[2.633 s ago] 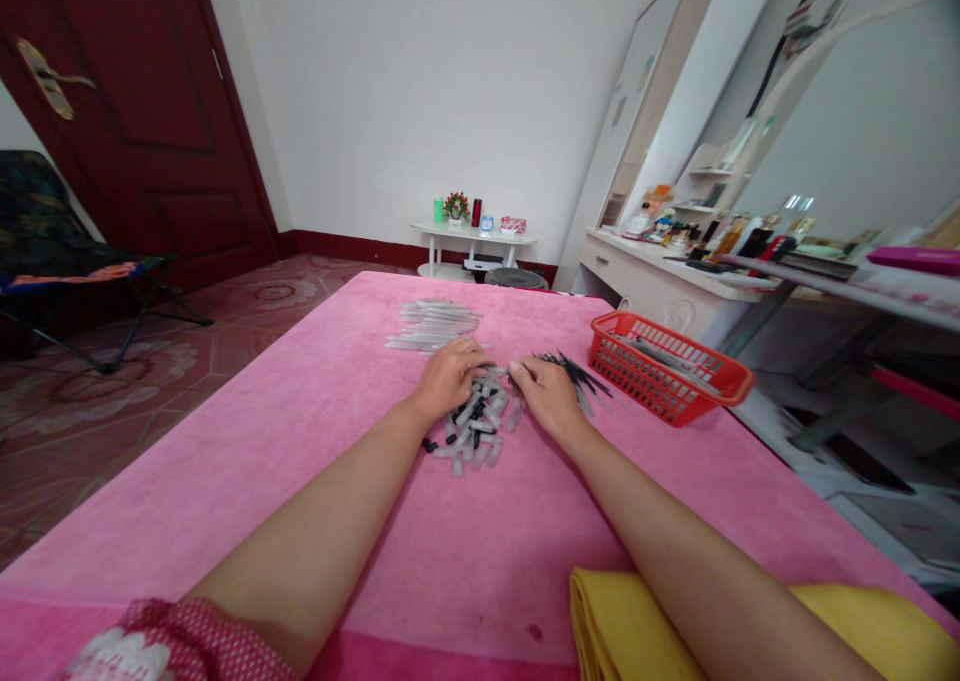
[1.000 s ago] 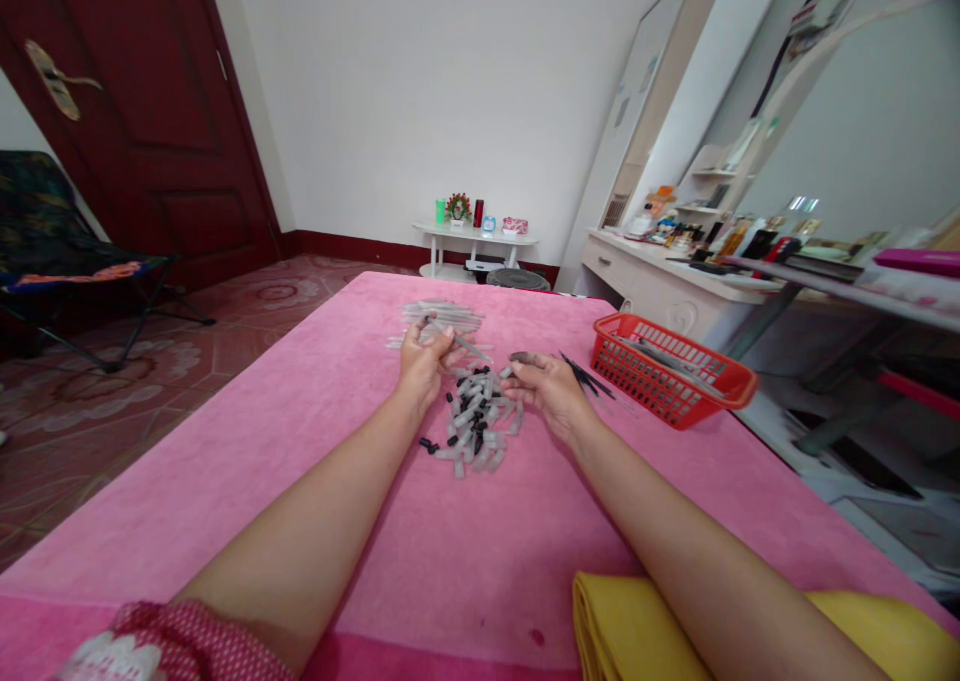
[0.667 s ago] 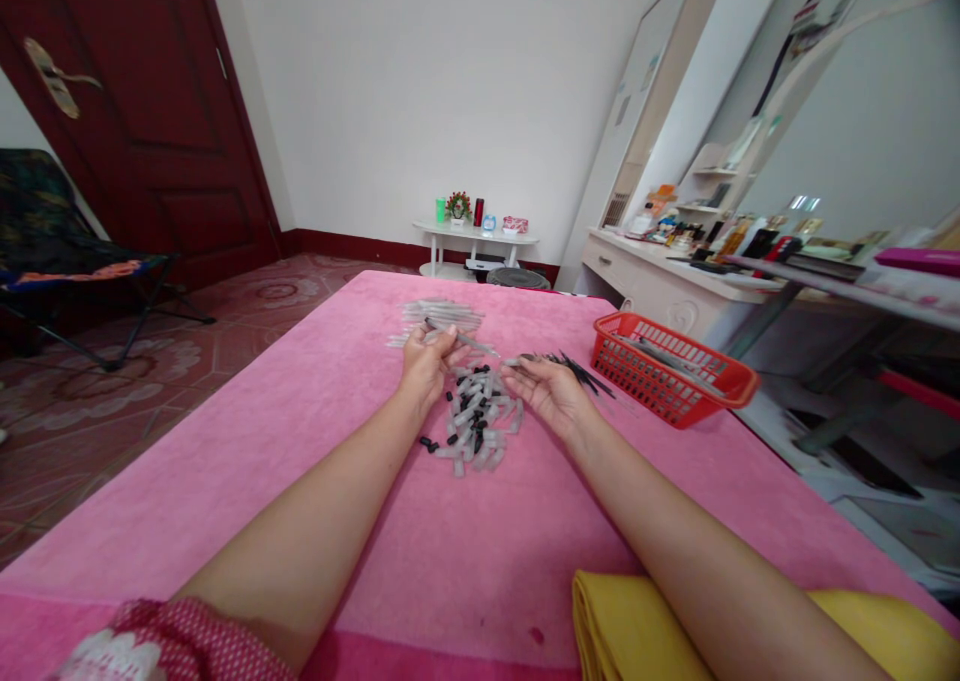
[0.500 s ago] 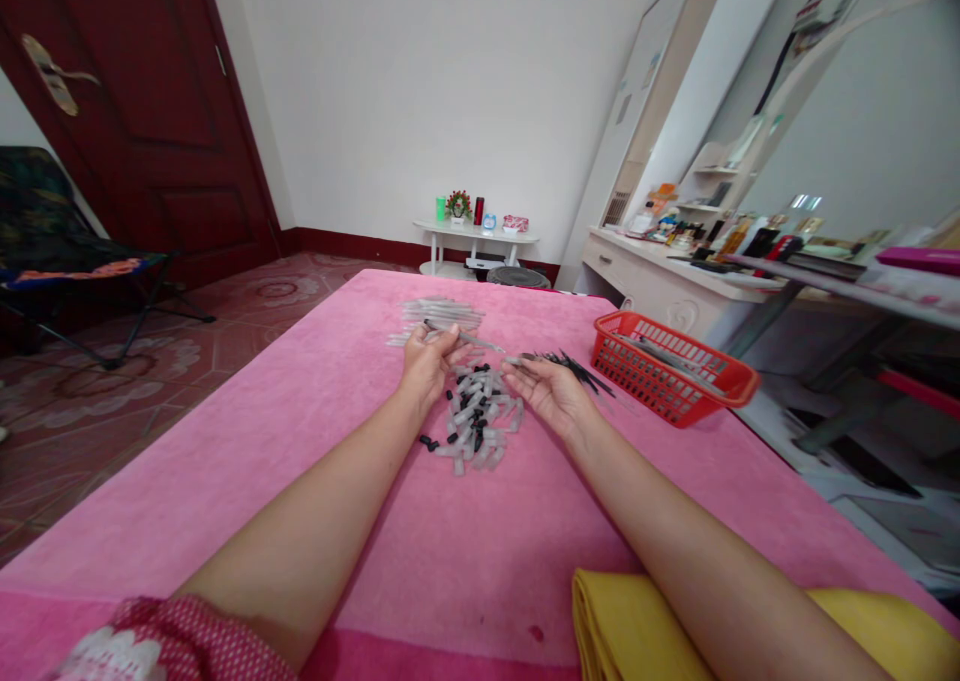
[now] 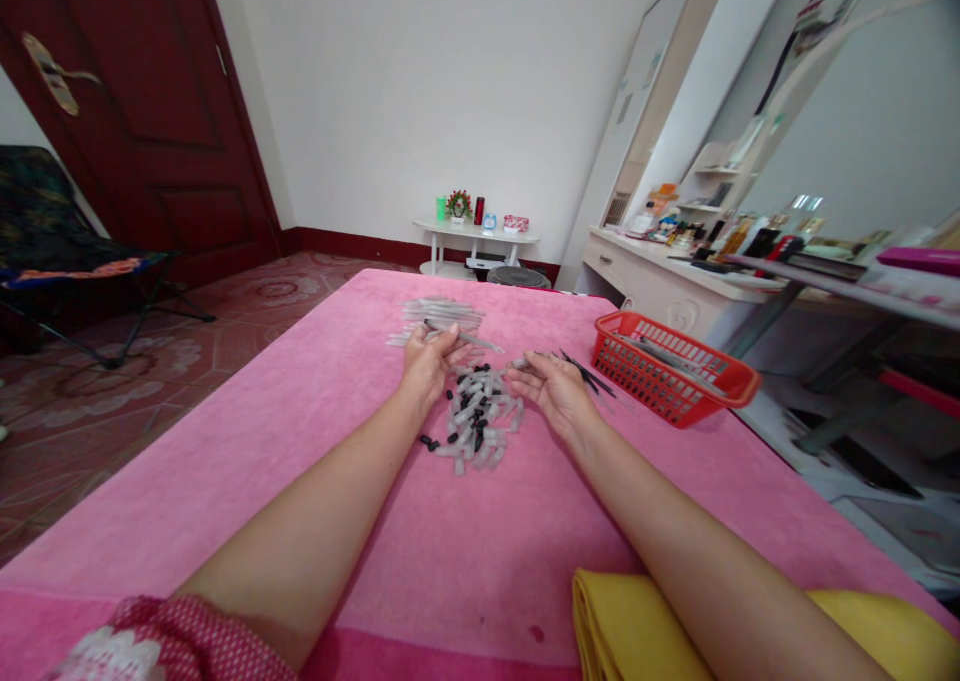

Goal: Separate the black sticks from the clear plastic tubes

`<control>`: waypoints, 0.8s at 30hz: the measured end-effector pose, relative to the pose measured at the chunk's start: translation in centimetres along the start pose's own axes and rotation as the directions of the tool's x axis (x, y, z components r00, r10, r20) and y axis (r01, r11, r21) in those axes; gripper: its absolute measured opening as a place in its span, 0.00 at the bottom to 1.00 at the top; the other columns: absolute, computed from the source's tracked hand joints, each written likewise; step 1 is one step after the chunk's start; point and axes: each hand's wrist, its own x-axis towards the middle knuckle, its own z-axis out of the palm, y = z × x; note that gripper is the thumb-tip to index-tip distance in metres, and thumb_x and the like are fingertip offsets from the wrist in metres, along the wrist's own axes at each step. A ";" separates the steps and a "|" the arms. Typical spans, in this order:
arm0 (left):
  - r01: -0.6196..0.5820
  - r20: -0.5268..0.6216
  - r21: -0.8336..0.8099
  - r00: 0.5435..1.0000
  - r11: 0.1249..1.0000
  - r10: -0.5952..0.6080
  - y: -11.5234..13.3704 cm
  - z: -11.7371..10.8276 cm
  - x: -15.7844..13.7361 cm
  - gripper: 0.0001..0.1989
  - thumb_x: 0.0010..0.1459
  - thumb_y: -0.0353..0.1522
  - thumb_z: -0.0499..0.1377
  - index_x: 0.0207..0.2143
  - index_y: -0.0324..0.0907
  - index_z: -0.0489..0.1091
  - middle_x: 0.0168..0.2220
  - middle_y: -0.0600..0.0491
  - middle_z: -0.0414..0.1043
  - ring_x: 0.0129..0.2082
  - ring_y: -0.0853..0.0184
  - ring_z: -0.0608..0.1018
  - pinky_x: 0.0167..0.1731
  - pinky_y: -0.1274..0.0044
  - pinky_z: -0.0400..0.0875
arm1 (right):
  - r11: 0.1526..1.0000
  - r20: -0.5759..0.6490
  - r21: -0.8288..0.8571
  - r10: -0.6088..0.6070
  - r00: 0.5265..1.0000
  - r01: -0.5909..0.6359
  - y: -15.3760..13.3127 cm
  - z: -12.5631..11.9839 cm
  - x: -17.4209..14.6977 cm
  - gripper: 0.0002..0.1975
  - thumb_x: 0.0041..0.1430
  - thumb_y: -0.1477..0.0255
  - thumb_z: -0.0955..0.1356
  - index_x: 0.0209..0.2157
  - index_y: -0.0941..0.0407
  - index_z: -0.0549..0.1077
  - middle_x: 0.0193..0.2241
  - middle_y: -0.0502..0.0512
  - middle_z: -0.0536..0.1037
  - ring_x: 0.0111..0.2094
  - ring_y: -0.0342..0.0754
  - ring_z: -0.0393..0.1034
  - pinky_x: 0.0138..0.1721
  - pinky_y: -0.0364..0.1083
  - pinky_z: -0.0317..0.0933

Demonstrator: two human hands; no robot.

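Pink cloth [image 5: 300, 461]; beyond the cap pile [image 5: 484, 416], left hand [image 5: 426, 359] pinches a pen [image 5: 477, 340]; right hand [image 5: 561, 393], drawn aside, pinches a separate pale piece [image 5: 519, 363].

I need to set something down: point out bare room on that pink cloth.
Bare pink cloth: left of the left arm; between it and the right arm, from small pieces to yellow cloth. Crowded: around left hand and right hand, with grey tubes, black sticks, red basket.

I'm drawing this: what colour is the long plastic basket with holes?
The long plastic basket is orange-red, best seen in the head view.
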 end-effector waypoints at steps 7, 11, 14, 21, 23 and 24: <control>-0.012 -0.005 0.013 1.000 1.000 0.012 -0.1 -0.1 0.1 0.20 0.42 0.29 0.68 0.33 0.40 0.61 0.26 0.58 0.72 0.28 0.67 0.80 0.31 0.73 0.77 | 0.989 0.057 -0.141 0.052 0.997 -0.044 -0.1 0.4 -0.5 0.07 0.50 0.76 0.71 0.32 0.59 0.70 0.22 0.50 0.75 0.20 0.41 0.71 0.23 0.40 0.69; -0.018 -0.001 0.019 1.000 1.000 0.018 -0.2 -0.3 0.2 0.20 0.41 0.30 0.69 0.33 0.40 0.61 0.26 0.58 0.72 0.28 0.68 0.79 0.32 0.73 0.77 | 0.979 0.114 -0.203 -0.010 0.993 0.033 0.2 0.4 -0.6 0.17 0.40 0.76 0.75 0.35 0.58 0.71 0.24 0.49 0.75 0.21 0.41 0.70 0.22 0.39 0.65; -0.015 0.004 0.012 1.000 1.000 0.015 -0.3 -0.3 0.2 0.20 0.41 0.29 0.69 0.33 0.40 0.61 0.26 0.58 0.73 0.27 0.68 0.79 0.32 0.74 0.77 | 0.957 0.126 -0.269 -0.079 0.989 0.111 0.3 0.3 -0.5 0.16 0.35 0.72 0.76 0.29 0.60 0.72 0.22 0.49 0.74 0.21 0.40 0.67 0.20 0.39 0.60; -0.002 0.008 0.031 1.000 1.000 0.002 -0.2 -0.2 0.0 0.21 0.41 0.29 0.69 0.33 0.40 0.60 0.25 0.58 0.72 0.26 0.69 0.78 0.32 0.73 0.77 | 0.888 0.129 -0.388 -0.214 0.968 0.248 0.3 0.2 -0.3 0.17 0.36 0.66 0.75 0.29 0.60 0.75 0.23 0.49 0.75 0.22 0.41 0.63 0.24 0.41 0.57; -0.008 0.018 0.045 1.000 0.999 0.007 -0.2 -0.1 -0.1 0.21 0.41 0.30 0.69 0.33 0.40 0.60 0.26 0.58 0.72 0.27 0.68 0.79 0.33 0.72 0.77 | 0.860 0.152 -0.423 -0.243 0.958 0.285 0.4 0.1 -0.1 0.16 0.38 0.65 0.74 0.29 0.60 0.75 0.22 0.50 0.75 0.23 0.41 0.63 0.25 0.42 0.58; -0.012 0.026 0.052 1.000 0.999 0.010 -0.2 0.0 -0.2 0.21 0.41 0.30 0.69 0.33 0.40 0.60 0.26 0.57 0.72 0.27 0.68 0.79 0.32 0.72 0.77 | 0.843 0.168 -0.442 -0.258 0.951 0.307 0.5 0.0 0.0 0.15 0.39 0.65 0.73 0.30 0.60 0.75 0.23 0.50 0.75 0.23 0.42 0.64 0.26 0.42 0.58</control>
